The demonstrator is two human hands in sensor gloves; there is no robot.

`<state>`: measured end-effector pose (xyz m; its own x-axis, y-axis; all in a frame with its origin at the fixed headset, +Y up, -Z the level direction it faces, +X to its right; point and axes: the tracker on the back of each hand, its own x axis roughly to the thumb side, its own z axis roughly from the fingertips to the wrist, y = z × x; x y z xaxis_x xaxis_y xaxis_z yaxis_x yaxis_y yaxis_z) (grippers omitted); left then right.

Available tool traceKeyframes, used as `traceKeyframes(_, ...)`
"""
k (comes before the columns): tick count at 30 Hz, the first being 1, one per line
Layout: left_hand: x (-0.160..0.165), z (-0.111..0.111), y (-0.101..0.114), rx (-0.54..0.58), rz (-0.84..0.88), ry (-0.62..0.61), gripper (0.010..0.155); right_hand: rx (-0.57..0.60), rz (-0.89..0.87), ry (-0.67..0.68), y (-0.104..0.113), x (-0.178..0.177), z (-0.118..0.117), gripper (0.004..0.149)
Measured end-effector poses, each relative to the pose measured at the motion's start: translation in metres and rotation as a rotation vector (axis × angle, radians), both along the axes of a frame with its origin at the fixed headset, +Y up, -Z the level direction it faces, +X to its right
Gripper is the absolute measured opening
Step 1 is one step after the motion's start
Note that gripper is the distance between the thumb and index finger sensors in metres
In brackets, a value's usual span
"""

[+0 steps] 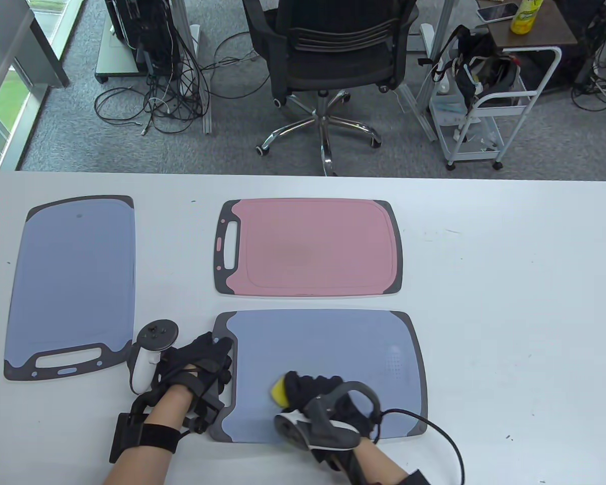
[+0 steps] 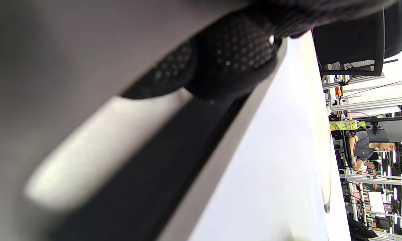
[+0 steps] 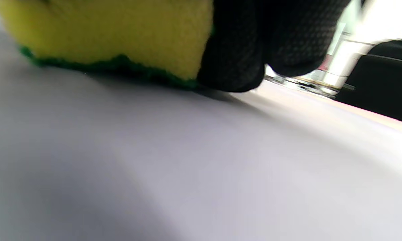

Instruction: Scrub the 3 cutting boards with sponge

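Note:
Three cutting boards lie on the white table [image 1: 510,283]: a blue one [image 1: 70,283] at the left, a pink one [image 1: 313,247] in the middle, and a blue one [image 1: 333,348] at the front. My right hand [image 1: 313,389] grips a yellow sponge with a green underside [image 1: 279,390] [image 3: 114,36] and holds it down on the front board's lower part. My left hand [image 1: 202,364] rests on that board's dark handle end, fingers [image 2: 234,50] bearing on the rim. The right wrist view shows the green side flat on the board.
Beyond the table's far edge stand a black office chair [image 1: 328,55], a white trolley [image 1: 490,106] and loose cables on the carpet. A yellow bottle [image 1: 526,16] stands on a small table at the back right. A person sits far off in the left wrist view.

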<state>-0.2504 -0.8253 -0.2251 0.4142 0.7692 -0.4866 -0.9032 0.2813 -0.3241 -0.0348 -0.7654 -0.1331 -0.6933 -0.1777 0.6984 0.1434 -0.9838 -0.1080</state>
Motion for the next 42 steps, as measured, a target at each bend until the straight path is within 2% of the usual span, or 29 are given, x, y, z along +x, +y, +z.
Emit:
traceKeyframes(2,0.000,0.000,0.000,0.000,0.001,-0.001,0.054,-0.013,-0.032,0.095,0.001,-0.037,0.012,0.070)
traceKeyframes(4,-0.001,-0.002,-0.001,-0.014,0.024,-0.052,0.054,0.005,-0.015,0.112,0.000,-0.053,0.018,0.071)
traceKeyframes(5,-0.002,-0.001,-0.001,-0.016,0.033,-0.043,0.054,0.021,0.034,0.110,0.000,-0.052,0.017,0.071)
traceKeyframes(7,-0.001,0.000,-0.001,-0.009,0.020,-0.034,0.054,0.006,-0.018,0.089,0.000,-0.034,0.011,0.070)
traceKeyframes(9,0.000,0.000,0.000,-0.001,-0.003,-0.017,0.054,-0.026,-0.052,0.012,-0.001,-0.007,0.003,0.070)
traceKeyframes(12,-0.001,0.000,0.000,-0.007,0.010,-0.021,0.054,-0.007,-0.003,-0.139,-0.004,0.065,-0.006,0.070)
traceKeyframes(15,0.000,0.000,0.000,-0.001,-0.008,-0.015,0.054,-0.042,-0.036,-0.332,-0.008,0.138,-0.009,0.070)
traceKeyframes(17,0.000,-0.001,0.000,-0.001,-0.008,-0.011,0.054,-0.056,-0.047,-0.442,-0.010,0.174,-0.011,0.070)
traceKeyframes(19,0.000,0.000,0.000,0.000,-0.011,-0.009,0.054,-0.066,-0.044,-0.513,-0.010,0.194,-0.014,0.070)
traceKeyframes(21,0.000,0.000,0.000,0.002,-0.014,-0.009,0.054,-0.077,-0.042,-0.494,-0.009,0.185,-0.016,0.070)
traceKeyframes(23,-0.001,0.000,0.000,0.001,-0.012,-0.010,0.054,-0.049,0.036,-0.415,-0.006,0.157,-0.016,0.071)
traceKeyframes(29,-0.001,0.000,-0.001,-0.005,0.010,-0.013,0.054,-0.029,-0.047,-0.070,-0.002,0.012,-0.001,0.072)
traceKeyframes(31,-0.001,0.000,-0.001,-0.006,0.013,-0.013,0.054,-0.030,-0.067,0.027,-0.001,-0.026,0.010,0.071)
traceKeyframes(33,-0.001,0.000,-0.001,-0.007,0.021,-0.023,0.054,-0.015,-0.053,0.058,-0.001,-0.043,0.016,0.071)
traceKeyframes(35,-0.002,0.000,-0.001,-0.009,0.026,-0.030,0.054,-0.012,-0.014,0.046,0.000,-0.039,0.013,0.071)
traceKeyframes(37,-0.001,0.000,0.000,-0.004,0.008,-0.018,0.054,-0.034,-0.073,-0.011,-0.001,-0.015,0.007,0.070)
traceKeyframes(39,-0.001,0.000,0.000,-0.001,0.005,-0.019,0.055,-0.031,-0.034,-0.101,-0.003,0.023,0.000,0.070)
traceKeyframes(42,-0.001,0.001,0.000,0.003,-0.005,-0.016,0.055,-0.028,-0.032,-0.273,-0.007,0.103,-0.008,0.070)
